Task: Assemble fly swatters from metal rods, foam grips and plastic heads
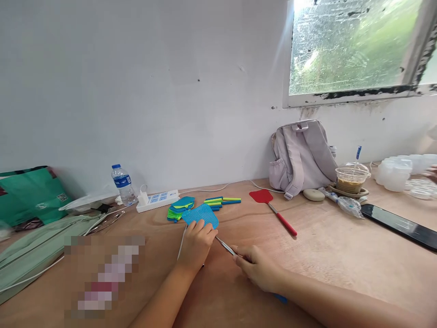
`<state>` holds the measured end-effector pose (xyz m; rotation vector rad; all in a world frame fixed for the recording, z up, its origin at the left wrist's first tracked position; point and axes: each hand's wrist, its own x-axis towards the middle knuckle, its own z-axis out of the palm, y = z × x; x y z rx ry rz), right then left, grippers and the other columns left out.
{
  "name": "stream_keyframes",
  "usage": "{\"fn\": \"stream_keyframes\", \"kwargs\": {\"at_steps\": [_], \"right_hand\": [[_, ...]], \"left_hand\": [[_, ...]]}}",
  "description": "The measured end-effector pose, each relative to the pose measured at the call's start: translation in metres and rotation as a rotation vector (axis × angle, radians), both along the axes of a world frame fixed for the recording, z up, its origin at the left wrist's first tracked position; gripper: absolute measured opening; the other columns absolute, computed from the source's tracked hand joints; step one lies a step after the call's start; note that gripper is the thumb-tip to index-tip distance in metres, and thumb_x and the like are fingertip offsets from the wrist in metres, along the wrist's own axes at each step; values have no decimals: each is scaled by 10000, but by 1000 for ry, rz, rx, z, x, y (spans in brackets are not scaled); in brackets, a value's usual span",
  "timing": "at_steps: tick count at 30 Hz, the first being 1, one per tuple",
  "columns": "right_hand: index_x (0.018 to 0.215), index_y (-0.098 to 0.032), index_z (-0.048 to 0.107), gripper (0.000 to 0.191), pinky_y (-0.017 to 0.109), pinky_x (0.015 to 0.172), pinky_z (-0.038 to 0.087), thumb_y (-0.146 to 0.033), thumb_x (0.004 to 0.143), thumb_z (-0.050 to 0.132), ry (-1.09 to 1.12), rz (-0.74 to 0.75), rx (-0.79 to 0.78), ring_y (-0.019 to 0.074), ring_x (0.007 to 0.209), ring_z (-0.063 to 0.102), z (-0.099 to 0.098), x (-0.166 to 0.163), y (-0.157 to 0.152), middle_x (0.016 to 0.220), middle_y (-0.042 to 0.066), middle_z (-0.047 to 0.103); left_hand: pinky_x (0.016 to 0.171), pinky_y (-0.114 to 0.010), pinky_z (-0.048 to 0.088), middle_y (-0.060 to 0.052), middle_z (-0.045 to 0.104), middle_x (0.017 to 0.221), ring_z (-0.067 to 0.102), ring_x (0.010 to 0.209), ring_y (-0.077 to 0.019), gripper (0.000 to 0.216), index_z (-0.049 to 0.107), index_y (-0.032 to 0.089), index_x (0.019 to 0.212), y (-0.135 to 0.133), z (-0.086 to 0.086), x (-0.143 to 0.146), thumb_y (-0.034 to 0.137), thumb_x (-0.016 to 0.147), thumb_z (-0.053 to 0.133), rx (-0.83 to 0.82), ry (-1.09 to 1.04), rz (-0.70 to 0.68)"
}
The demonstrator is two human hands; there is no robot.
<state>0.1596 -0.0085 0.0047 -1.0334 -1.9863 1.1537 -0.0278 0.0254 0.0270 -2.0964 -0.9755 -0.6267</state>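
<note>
The left hand's fingers [202, 226] are curled shut over the near edge of the net head [201, 213] of a blue fly swatter [218, 239], pressing it down on the table [341, 264]. The right hand's fingers [241, 253] are closed tight in a pinch on the thin metal rod [225, 247] that comes out of the head. The blue handle [282, 299] peeks out behind the right hand [258, 269]. It looks like the rod is being slid in or out. To do that well, the left hand [196, 243] should keep the head flat and not let it move. The right hand should move straight along the rod so it does not bend. Just past the blue head lie a pile of swatter heads [180, 206] and some bright sticks [221, 201]. A red swatter [273, 210] lies alone to the right. Farther back, by the wall, are a white power strip [157, 199], a water bottle [123, 184], a pale backpack [302, 155] and a cup with a drink [351, 180]. A dark phone [399, 225] lies well apart on the right.
</note>
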Motion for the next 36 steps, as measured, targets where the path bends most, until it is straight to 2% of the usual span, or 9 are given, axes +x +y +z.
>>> {"fn": "stream_keyframes", "kwargs": {"at_steps": [5,9,12,16,19,22,26,31,36], "right_hand": [[799,-186,567,249,197,377,193,-340,844,377,59,-5,-111,67,375,268,-5,-2,-3,450,-73,292],[791,-188,567,262,196,392,203,-367,849,385,69,-2,-60,64,383,278,-9,-2,-1,450,-72,295],[801,-187,566,269,196,405,218,-367,857,374,71,-6,-30,68,393,289,-11,-3,2,449,-71,296],[839,-176,555,263,187,413,247,-356,863,365,58,11,-1,70,412,326,-11,-3,5,478,-66,351],[898,-172,559,289,184,437,282,-381,864,362,35,27,36,78,458,362,-7,-1,6,523,-57,379],[943,-174,566,323,187,464,296,-408,866,357,9,33,87,83,492,363,-3,1,5,558,-52,389],[922,-177,571,341,192,492,317,-418,876,335,-29,27,150,87,522,362,-2,2,4,595,-42,391],[929,-191,570,302,209,545,349,-361,888,324,-149,68,237,111,582,456,8,10,1,667,-14,520],[1114,-204,539,334,225,561,347,-311,881,325,-366,64,326,148,622,538,18,21,0,754,39,619]], "left_hand": [[557,-294,303,-16,531,596,449,627,-167,213,556,177,623,3,-4,2,55,787,494,-45,16,-46],[559,-291,321,-12,536,599,451,617,-161,247,573,181,703,5,-5,3,28,811,411,-36,-39,-130],[570,-285,326,-9,553,619,450,611,-153,246,589,176,824,4,0,1,26,811,394,-24,-130,-124],[591,-284,319,1,550,592,441,613,-152,179,587,189,761,2,7,-4,59,780,465,-6,-241,-72],[644,-305,321,6,607,643,466,653,-155,168,591,204,755,0,10,-8,69,761,491,11,-247,-65],[689,-328,318,17,651,713,501,692,-153,153,587,210,726,-1,9,-10,85,762,506,19,-242,-79],[714,-326,342,28,645,666,540,699,-143,150,579,207,720,0,9,-13,87,772,505,37,-268,-129],[708,-292,381,16,612,623,571,726,-128,157,560,185,721,-2,17,-21,83,797,469,31,-107,-240],[536,-260,326,21,521,529,468,531,-108,218,517,170,636,-6,18,-20,79,816,434,23,47,-250]]}}
